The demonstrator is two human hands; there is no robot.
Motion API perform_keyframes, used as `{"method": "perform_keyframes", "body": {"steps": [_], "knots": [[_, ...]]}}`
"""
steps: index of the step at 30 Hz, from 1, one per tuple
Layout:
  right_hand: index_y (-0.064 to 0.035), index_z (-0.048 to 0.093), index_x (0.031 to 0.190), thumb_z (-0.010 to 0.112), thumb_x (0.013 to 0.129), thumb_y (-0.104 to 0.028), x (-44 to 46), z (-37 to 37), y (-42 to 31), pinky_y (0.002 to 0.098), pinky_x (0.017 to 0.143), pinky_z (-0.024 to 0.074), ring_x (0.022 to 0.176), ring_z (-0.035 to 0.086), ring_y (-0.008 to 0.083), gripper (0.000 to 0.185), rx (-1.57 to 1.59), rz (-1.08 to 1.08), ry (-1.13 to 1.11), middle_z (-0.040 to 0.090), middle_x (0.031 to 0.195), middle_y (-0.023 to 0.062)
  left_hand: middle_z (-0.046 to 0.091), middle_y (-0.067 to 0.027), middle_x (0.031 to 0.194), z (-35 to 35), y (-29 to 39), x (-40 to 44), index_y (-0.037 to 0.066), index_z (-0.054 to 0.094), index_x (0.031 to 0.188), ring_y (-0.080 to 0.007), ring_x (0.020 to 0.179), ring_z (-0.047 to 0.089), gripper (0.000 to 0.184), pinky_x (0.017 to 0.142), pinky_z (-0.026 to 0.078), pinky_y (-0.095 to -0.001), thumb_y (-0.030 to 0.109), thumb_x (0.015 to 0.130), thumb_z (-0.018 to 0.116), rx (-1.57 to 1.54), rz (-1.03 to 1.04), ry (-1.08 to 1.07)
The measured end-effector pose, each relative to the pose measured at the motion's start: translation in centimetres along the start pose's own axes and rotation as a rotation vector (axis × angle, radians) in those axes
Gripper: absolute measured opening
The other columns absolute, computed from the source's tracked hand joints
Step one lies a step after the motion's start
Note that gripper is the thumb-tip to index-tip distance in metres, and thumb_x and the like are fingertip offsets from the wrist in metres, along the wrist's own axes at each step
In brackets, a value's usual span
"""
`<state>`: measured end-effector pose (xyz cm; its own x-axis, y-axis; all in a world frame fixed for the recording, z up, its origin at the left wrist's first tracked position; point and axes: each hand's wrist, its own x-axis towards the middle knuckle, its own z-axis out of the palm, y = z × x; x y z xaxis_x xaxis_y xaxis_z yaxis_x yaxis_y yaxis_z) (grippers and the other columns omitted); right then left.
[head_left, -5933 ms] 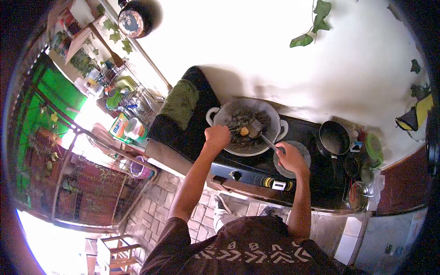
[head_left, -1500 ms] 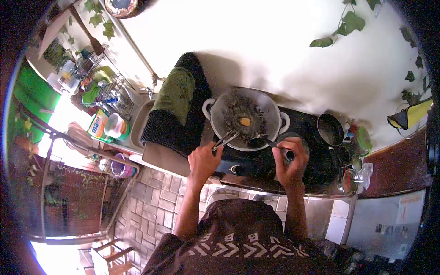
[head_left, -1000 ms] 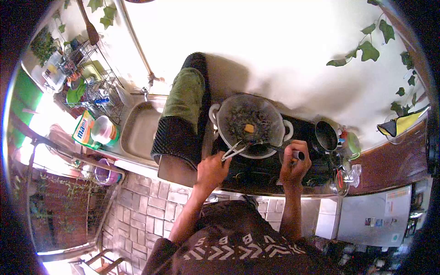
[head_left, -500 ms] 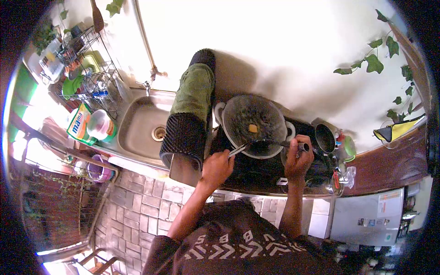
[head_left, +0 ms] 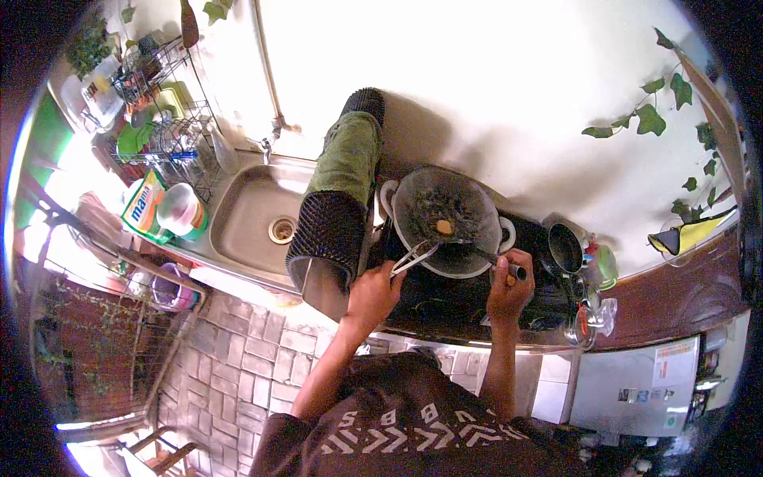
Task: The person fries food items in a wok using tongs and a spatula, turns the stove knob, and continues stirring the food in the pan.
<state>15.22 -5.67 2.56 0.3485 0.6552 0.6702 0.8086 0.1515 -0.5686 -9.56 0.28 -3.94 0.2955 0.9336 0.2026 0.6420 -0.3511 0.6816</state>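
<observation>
Standing at the left, a wire dish rack holds green and clear kitchenware; just below it in view, an orange and green packet lettered "mama" stands beside a pale tub, with a purple bucket lower down; next comes a metal sink with a round drain, its tap by the white wall; grey paving covers the floor below.

Between sink and stove, a ridged black mat lies draped in an arch, a green cloth over it; the dark stove top carries on rightward to a black frying pan and a green lid; ivy trails on the wall beyond.

The left hand has its fingers closed around metal tongs, whose tips reach over the near rim of a two-handled pan; this pan sits on the stove, grey and round, with pale loop handles; inside, a small yellow-orange lump lies among dark bits, near the tong tips; whether they touch it, I cannot tell; the right hand is wrapped round the handle of a dark-handled utensil, its far end in the pan, hard to make out.
</observation>
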Motion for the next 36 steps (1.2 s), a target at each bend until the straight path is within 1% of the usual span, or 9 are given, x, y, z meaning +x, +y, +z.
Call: {"method": "perform_keyframes", "body": {"steps": [3, 12, 15, 17, 23, 26, 29, 33, 36], "knots": [[-0.0014, 0.058, 0.101, 0.059, 0.101, -0.013, -0.5, 0.5, 0.2, 0.0255, 0.072, 0.0552, 0.094, 0.06, 0.0161, 0.012, 0.028, 0.016, 0.038, 0.06, 0.102, 0.0087, 0.07, -0.0206, 0.079, 0.1, -0.1, -0.2, 0.006, 0.062, 0.098, -0.0424, 0.073, 0.07, 0.028, 0.063, 0.057, -0.0528, 0.033, 0.099, 0.061, 0.004, 0.028, 0.008], [-0.0005, 0.059, 0.104, 0.062, 0.099, -0.009, -0.2, 3.6, 1.5, 0.0347, 0.092, 0.0474, 0.098, 0.062, 0.0224, 0.011, 0.048, -0.005, 0.042, 0.063, 0.105, 0.0116, 0.068, -0.0236, 0.079, 0.5, -0.1, 0.5, 0.003, 0.06, 0.096, -0.0441, 0.075, 0.069, 0.031, 0.065, 0.057, -0.0533, 0.033, 0.101, 0.058, 0.08, 0.1, -0.019], [-0.0013, 0.06, 0.106, 0.062, 0.098, -0.009, -0.6, 4.8, 2.2, 0.0356, 0.091, 0.0484, 0.1, 0.061, 0.0221, 0.011, 0.18, 0.075, 0.044, 0.064, 0.105, 0.011, 0.068, -0.0237, 0.08, 0.6, 0.1, 1.2, 0.002, 0.059, 0.097, -0.0441, 0.074, 0.069, 0.031, 0.065, 0.057, -0.0525, 0.033, 0.101, 0.057, 0.114, 0.127, 0.024], [-0.0034, 0.061, 0.105, 0.067, 0.095, -0.011, -0.8, 5.0, 1.9, 0.0405, 0.098, 0.046, 0.104, 0.062, 0.0271, 0.013, 0.366, 0.144, 0.017, 0.066, 0.107, 0.0124, 0.068, -0.0237, 0.08, 1.2, -0.3, 1.9, 0.002, 0.059, 0.097, -0.044, 0.074, 0.068, 0.031, 0.066, 0.057, -0.0523, 0.033, 0.102, 0.056, 0.133, 0.134, 0.068], [-0.0012, 0.059, 0.104, 0.062, 0.098, -0.008, -1.3, 1.1, 0.5, 0.0327, 0.084, 0.0555, 0.101, 0.06, 0.0199, 0.01, 0.071, -0.11, 0.012, 0.061, 0.108, 0.0117, 0.068, -0.0253, 0.081, 2.7, -1.9, 3.8, 0.001, 0.061, 0.094, -0.0428, 0.077, 0.069, 0.034, 0.068, 0.057, -0.0525, 0.033, 0.101, 0.057, 0.177, 0.107, -0.06], [-0.0035, 0.06, 0.102, 0.063, 0.098, -0.008, -1.3, -1.2, 0.0, 0.0317, 0.079, 0.0547, 0.097, 0.061, 0.0178, 0.007, 0.212, 0.116, -0.038, 0.063, 0.104, 0.0101, 0.068, -0.0255, 0.08, 3.0, -2.0, 4.0, 0.0, 0.063, 0.091, -0.0428, 0.076, 0.07, 0.036, 0.068, 0.057, -0.0523, 0.034, 0.101, 0.057, 0.182, 0.12, -0.004], [-0.0049, 0.063, 0.101, 0.066, 0.097, -0.01, -0.9, -2.6, 2.1, 0.0298, 0.075, 0.0533, 0.093, 0.062, 0.0161, 0.007, 0.125, 0.077, -0.035, 0.065, 0.101, 0.0097, 0.068, -0.0257, 0.08, 2.5, -0.9, 4.3, -0.001, 0.064, 0.092, -0.0434, 0.076, 0.07, 0.039, 0.069, 0.057, -0.0517, 0.037, 0.1, 0.057, 0.196, 0.104, -0.051], [-0.006, 0.067, 0.099, 0.068, 0.095, -0.013, -0.2, -1.4, 2.0, 0.0296, 0.077, 0.0523, 0.092, 0.064, 0.0164, 0.008, 0.027, 0.198, -0.042, 0.068, 0.099, 0.0092, 0.069, -0.0272, 0.081, 2.5, -0.4, 5.0, -0.001, 0.066, 0.092, -0.0438, 0.077, 0.071, 0.04, 0.07, 0.058, -0.0523, 0.038, 0.1, 0.058, 0.189, 0.041, -0.138], [-0.0057, 0.069, 0.097, 0.07, 0.092, -0.012, -0.2, 0.5, 1.6, 0.0375, 0.088, 0.0501, 0.094, 0.067, 0.0253, 0.008, -0.073, -0.031, 0.016, 0.072, 0.101, 0.0089, 0.069, -0.0275, 0.08, 2.6, -1.1, 5.1, -0.001, 0.066, 0.09, -0.0441, 0.077, 0.071, 0.041, 0.07, 0.058, -0.0528, 0.039, 0.099, 0.059, 0.19, 0.064, -0.112]]}}
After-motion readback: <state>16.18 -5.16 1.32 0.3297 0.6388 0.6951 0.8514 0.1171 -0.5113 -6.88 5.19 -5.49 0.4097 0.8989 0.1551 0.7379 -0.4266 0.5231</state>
